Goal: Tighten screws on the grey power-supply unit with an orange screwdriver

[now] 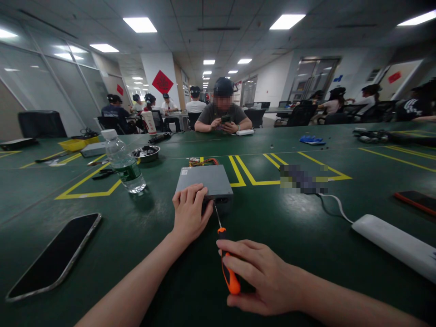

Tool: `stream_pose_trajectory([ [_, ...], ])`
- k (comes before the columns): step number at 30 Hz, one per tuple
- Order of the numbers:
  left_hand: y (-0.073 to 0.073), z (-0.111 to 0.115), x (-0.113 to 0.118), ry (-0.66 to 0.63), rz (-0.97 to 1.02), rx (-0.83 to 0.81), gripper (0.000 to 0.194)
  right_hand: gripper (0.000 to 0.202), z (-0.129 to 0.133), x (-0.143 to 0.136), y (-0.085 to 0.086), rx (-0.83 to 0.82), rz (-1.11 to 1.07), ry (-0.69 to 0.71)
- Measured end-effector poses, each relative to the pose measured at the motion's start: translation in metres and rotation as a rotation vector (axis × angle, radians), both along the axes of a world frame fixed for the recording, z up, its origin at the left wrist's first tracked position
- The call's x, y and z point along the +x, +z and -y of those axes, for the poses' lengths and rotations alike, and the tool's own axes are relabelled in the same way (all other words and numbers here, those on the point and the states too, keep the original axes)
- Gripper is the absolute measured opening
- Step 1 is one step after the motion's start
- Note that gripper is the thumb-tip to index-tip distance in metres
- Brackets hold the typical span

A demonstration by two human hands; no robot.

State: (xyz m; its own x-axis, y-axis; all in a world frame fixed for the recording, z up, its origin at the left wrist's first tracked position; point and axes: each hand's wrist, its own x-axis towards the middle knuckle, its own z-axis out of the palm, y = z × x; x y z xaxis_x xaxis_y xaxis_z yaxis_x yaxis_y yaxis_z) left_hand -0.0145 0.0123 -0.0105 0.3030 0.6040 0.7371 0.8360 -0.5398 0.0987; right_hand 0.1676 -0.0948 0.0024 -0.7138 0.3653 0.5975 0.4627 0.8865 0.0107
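A grey metal computer power supply (211, 177) lies flat on the green table, its coloured cables (204, 161) coming out at the back. My left hand (191, 211) grips its near left edge, fingers over the top and thumb along the front face. In my right hand (254, 272) is a screwdriver (229, 268) with an orange and black handle, held between thumb and fingers. Its shaft points away from me, and the tip meets the front face beside the power socket (222, 200). Whether the tip sits in a screw is too small to tell.
A water bottle (124, 163) stands left of the power supply, near a metal bowl (146, 153) of small parts. A phone (56, 254) lies at the near left. At right are a white power strip (391, 243) and another phone (417, 202). A person (223, 109) sits opposite.
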Motion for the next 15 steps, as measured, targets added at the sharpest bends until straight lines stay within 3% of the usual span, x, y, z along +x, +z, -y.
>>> stream_pose_trajectory([
  [4,0.0009,0.0005,0.0004,0.008,-0.004,-0.002,0.024,0.028,0.0003,-0.0032,0.0037,0.029,0.091,-0.017],
  [10,0.0022,0.0019,0.0015,0.018,0.002,-0.011,0.024,0.027,-0.0026,-0.0003,-0.002,0.093,-0.073,-0.004],
  [15,0.0017,0.0013,0.0016,0.014,0.006,-0.018,0.024,0.031,-0.0027,0.0024,-0.0022,0.089,-0.076,-0.027],
])
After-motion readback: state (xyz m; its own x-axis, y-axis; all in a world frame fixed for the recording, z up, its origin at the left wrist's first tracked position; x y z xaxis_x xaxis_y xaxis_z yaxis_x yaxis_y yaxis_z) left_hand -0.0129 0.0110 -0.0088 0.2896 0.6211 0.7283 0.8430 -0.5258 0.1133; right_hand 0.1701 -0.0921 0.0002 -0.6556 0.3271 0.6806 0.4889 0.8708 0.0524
